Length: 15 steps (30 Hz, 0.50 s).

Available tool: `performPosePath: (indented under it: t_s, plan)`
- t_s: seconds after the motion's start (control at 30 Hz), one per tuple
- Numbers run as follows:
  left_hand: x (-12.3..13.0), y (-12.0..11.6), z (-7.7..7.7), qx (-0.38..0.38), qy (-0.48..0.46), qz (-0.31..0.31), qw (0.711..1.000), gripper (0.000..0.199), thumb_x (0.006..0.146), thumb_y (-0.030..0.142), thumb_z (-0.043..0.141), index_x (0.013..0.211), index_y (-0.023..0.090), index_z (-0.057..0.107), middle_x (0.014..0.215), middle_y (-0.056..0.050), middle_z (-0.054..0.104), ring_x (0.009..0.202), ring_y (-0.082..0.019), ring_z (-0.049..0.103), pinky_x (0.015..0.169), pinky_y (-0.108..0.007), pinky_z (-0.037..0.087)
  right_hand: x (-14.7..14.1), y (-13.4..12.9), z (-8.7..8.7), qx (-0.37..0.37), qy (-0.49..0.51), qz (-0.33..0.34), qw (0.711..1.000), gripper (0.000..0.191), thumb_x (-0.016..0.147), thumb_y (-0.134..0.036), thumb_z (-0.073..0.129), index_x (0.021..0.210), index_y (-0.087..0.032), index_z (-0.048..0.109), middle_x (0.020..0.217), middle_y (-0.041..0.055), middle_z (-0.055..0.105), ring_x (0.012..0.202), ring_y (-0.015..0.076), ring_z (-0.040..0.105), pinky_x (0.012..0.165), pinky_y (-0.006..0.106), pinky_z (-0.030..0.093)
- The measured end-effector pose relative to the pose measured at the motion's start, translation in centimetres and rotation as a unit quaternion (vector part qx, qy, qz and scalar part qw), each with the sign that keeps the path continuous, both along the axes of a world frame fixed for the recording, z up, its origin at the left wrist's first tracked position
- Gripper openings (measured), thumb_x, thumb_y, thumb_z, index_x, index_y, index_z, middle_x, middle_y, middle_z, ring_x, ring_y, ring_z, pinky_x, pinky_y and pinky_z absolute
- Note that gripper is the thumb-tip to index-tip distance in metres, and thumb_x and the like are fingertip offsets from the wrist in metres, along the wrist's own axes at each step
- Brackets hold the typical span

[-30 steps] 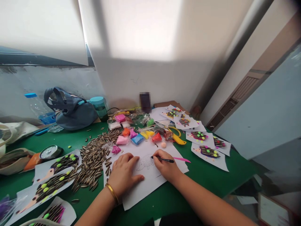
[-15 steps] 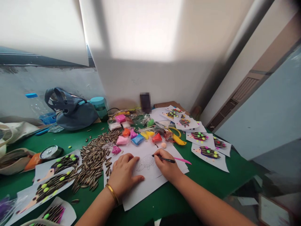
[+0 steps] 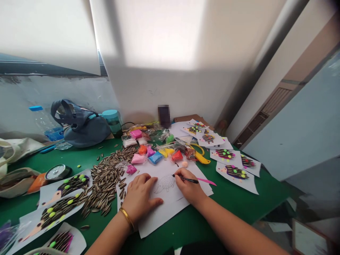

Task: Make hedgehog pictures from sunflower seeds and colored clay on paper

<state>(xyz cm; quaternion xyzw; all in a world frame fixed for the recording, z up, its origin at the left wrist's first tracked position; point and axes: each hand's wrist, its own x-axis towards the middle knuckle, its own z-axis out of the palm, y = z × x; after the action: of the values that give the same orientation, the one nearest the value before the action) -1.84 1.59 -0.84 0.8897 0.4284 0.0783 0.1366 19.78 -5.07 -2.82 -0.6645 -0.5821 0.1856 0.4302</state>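
My right hand (image 3: 190, 187) grips a black pen (image 3: 190, 180), its tip on the right end of a hedgehog drawing (image 3: 165, 184). The outline and small marks of the drawing are on white paper (image 3: 159, 221). Flat on the same paper, at the left of the drawing, lies my left hand (image 3: 142, 194) with fingers apart and a gold bangle on the wrist. A pink plastic tool (image 3: 207, 181) sticks out beyond my right hand. Sunflower seeds (image 3: 106, 180) are heaped just left of my left hand.
Bagged coloured clay (image 3: 156, 157) lies behind the paper, with a yellow-handled tool (image 3: 202, 157) beside it. Finished hedgehog pictures (image 3: 236, 173) lie right, more pictures (image 3: 53, 212) left. A blue bag (image 3: 85, 127), a teal-lidded cup (image 3: 111, 120) and a bottle (image 3: 44, 122) stand by the wall.
The pen tip has shifted very slightly to the right at the drawing's right end. My left hand stays in place on the paper.
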Motion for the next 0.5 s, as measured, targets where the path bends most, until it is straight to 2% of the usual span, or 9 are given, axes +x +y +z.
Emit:
performPosePath:
  t_s: [0.3,0.5]
  plan:
    - [0.04,0.01,0.06,-0.002,0.003,0.0,1.0,0.066,0.066,0.047,0.081,0.126,0.031,0.06,0.125,-0.007,0.056,0.12,-0.031,0.048,0.1,-0.045,0.037,-0.17,0.1,0.23,-0.004,-0.034,0.002,0.999,0.01,0.087,-0.02,0.049,0.081,-0.02,0.057,0.078,0.0022,0.061,0.077,0.0192,0.057,0.07,0.03,0.042]
    - [0.06,0.03,0.07,-0.004,0.002,0.001,1.0,0.066,0.066,0.047,0.081,0.126,0.03,0.06,0.126,-0.007,0.056,0.121,-0.031,0.048,0.1,-0.045,0.037,-0.02,-0.06,0.23,-0.003,-0.007,0.003,1.0,0.01,0.088,-0.021,0.048,0.082,-0.021,0.056,0.078,0.0017,0.061,0.078,0.0188,0.058,0.07,0.029,0.042]
